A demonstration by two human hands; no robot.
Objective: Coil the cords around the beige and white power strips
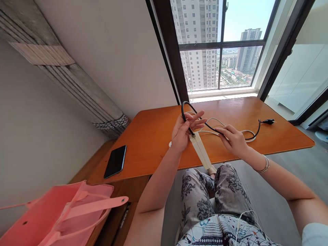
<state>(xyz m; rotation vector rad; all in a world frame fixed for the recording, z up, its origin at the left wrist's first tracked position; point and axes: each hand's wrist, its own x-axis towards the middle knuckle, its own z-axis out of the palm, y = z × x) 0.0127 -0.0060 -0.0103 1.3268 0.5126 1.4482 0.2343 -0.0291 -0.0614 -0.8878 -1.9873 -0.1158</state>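
A black power cord point(186, 102) arches up in a loop in front of me. My left hand point(181, 133) pinches it between thumb and index finger, with the other fingers stretched out. Just below that grip the cord enters the end of a long cream-white power strip point(201, 150), which slants down past the table's front edge toward my knees. Farther right my right hand point(233, 139) is closed on the same cord. From there it runs on to a black plug point(268, 121) at the right. A thin white cable point(216, 119) lies coiled on the table behind both hands.
The brown wooden table point(151, 136) has its front edge over my lap. A dark phone point(115, 161) lies at its left end. Lower left, a pink bag point(64, 212) stands with its strap sticking out. Behind the table is a window point(221, 46); a gathered curtain point(84, 89) hangs left.
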